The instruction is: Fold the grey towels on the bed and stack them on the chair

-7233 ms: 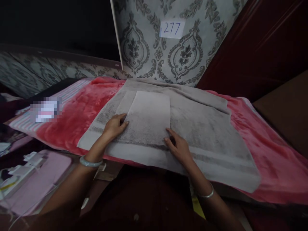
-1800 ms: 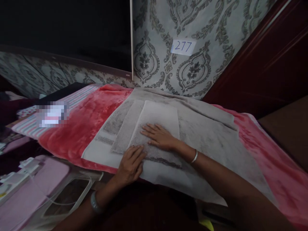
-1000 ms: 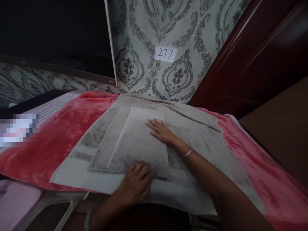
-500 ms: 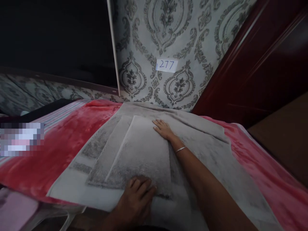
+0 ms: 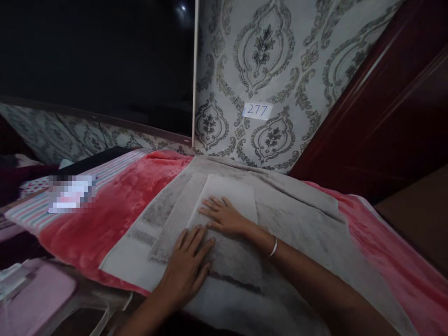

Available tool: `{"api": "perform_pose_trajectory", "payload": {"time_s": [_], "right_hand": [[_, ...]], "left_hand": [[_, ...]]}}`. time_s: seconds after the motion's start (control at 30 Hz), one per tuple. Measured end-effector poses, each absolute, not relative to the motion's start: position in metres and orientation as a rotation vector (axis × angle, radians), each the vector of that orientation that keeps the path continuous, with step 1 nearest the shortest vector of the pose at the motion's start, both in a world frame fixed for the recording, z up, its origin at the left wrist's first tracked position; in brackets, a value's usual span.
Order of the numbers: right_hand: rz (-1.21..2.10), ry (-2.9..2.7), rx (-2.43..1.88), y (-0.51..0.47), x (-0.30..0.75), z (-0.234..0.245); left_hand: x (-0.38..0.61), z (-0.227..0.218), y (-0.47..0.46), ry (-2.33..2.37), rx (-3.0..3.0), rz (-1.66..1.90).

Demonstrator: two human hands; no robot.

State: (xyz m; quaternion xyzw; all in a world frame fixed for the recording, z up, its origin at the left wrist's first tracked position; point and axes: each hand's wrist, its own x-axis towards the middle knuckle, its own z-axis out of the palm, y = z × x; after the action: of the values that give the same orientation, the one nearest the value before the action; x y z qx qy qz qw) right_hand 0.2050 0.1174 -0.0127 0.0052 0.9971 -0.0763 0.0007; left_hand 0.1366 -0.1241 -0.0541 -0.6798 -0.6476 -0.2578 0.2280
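Observation:
A grey plush cloth, folded flat into a rectangle like a towel (image 5: 241, 256), lies in the middle of a larger spread grey cloth (image 5: 304, 238). My left hand (image 5: 187, 261) rests on the near left part of the folded towel, palm down, fingers stretched out. Just beyond it, my right hand (image 5: 226, 218) lies flat across the towel's upper layer with its fingers spread. The hands are close together, and neither grips the fabric. A bracelet (image 5: 274, 246) circles my right wrist. Part of the towel's near edge is covered by my left hand.
Under the grey cloth is a red plush blanket (image 5: 119, 210) over a striped cloth (image 5: 26, 219). A pink item (image 5: 52, 289) sits at the near left. Behind are a dark screen (image 5: 98, 60), a paper label (image 5: 258, 111) marked 277 and a dark red panel (image 5: 364, 102).
My right hand has slid back from the towel's far right edge to its middle. My left hand has moved forward onto the towel, its fingers now straighter. The view has turned left.

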Motion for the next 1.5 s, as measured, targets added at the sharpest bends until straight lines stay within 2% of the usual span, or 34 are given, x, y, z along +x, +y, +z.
{"api": "perform_pose_trajectory", "payload": {"time_s": [0.07,0.23,0.6,0.93,1.07,1.27,1.5], "right_hand": [[-0.254,3.118,0.005,0.117,0.193,-0.013],[-0.245,3.067,0.304,0.158,0.149,-0.009],[-0.327,3.036,0.574,0.208,0.098,-0.023],[-0.202,3.029,0.762,0.188,0.103,-0.005],[-0.152,3.149,0.526,0.147,0.127,0.0],[-0.245,3.101,0.047,0.084,0.16,-0.007],[-0.224,3.085,-0.126,0.093,0.131,-0.012]], "left_hand": [[0.129,-0.063,-0.126,-1.827,-1.845,-0.589],[0.127,-0.073,-0.129,-1.829,-1.827,-0.47],[0.128,-0.09,-0.126,-1.884,-1.816,-0.616],[0.127,-0.07,-0.131,-1.894,-1.865,-0.579],[0.13,-0.073,-0.13,-1.931,-1.882,-0.623],[0.122,-0.067,-0.139,-1.843,-1.879,-0.695],[0.097,-0.069,-0.162,-1.928,-1.736,-0.556]]}}
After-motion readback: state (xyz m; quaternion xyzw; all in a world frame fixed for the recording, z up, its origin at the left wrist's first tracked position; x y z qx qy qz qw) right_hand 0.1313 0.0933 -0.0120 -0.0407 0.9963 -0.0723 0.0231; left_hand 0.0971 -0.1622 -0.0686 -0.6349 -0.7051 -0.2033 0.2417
